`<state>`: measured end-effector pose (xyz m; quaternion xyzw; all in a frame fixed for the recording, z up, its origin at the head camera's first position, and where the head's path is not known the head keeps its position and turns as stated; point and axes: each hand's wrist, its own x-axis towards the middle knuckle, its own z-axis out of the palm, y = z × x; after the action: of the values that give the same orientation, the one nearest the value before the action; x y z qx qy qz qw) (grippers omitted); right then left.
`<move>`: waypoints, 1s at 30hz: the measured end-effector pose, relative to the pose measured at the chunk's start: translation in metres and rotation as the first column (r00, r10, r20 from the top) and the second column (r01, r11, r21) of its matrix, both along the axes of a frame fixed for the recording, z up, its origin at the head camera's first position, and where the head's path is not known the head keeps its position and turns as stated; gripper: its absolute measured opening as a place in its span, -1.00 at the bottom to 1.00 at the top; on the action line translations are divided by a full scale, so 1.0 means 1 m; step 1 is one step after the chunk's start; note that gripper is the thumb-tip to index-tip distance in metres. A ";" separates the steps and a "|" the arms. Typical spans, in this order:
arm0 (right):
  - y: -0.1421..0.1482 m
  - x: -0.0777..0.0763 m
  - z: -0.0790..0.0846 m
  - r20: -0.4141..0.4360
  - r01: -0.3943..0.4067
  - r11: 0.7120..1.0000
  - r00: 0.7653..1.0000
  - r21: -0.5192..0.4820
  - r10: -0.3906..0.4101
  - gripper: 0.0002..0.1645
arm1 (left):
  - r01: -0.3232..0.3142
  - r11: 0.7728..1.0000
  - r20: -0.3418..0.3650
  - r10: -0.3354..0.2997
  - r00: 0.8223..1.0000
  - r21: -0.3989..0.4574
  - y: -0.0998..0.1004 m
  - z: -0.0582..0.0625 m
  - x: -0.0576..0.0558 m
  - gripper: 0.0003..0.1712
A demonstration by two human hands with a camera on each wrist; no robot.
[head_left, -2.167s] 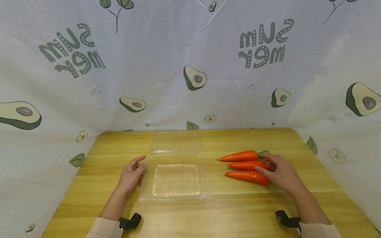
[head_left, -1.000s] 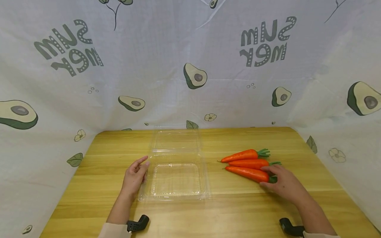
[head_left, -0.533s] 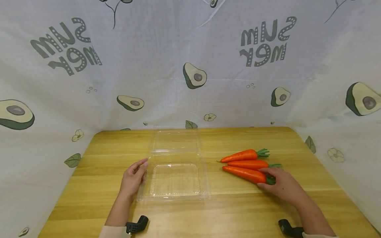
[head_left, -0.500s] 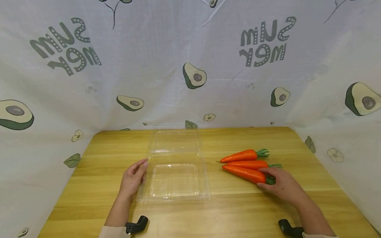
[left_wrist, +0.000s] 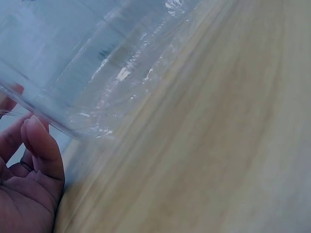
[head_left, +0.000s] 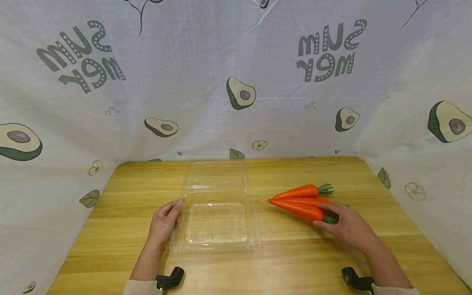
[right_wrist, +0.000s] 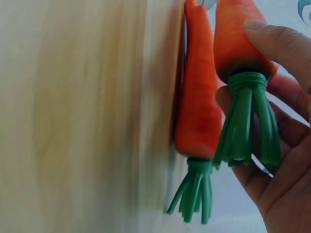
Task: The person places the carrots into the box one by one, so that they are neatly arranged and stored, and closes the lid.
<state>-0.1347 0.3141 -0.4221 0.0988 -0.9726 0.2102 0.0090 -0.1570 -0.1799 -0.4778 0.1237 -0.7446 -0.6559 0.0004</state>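
A clear plastic clamshell container lies unfolded on the table, its lid laid back toward the cloth. My left hand pinches its left rim between thumb and fingers; the left wrist view shows the thumb against that edge. On the right, my right hand grips the nearest orange carrot by its thick end, beside the green stalks. This carrot partly covers the middle carrot. Behind both lies the far carrot, untouched. In the right wrist view the held carrot seems raised off the wood.
The wooden table spreads under everything. A white cloth printed with avocados and lettering hangs behind it and along both sides. Each wrist wears a black camera mount, one on the left and one on the right.
My right hand has left the middle carrot, taken hold of the nearest one and shifted it slightly left and away from me. My left hand has closed its thumb onto the container's rim.
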 end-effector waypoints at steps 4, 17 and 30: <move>-0.007 -0.002 0.003 -0.053 -0.007 1.000 0.999 -0.027 0.005 -0.31 | -0.014 1.000 0.001 0.014 1.000 0.004 0.001 -0.001 -0.001 -0.47; -0.036 -0.013 0.017 -0.130 -0.050 0.996 0.991 -0.071 0.041 -0.38 | -0.008 1.000 -0.018 0.008 1.000 -0.003 0.009 0.001 -0.007 -0.52; -0.061 -0.021 0.024 -0.160 -0.095 0.992 0.984 -0.085 0.080 -0.44 | -0.013 0.987 -0.033 0.018 0.999 0.159 0.019 0.001 -0.017 -0.62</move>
<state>-0.1557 0.2529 -0.3982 0.1570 -0.9530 0.2465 0.0803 -0.1741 -0.1609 -0.4771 0.1180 -0.6887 -0.7153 0.0083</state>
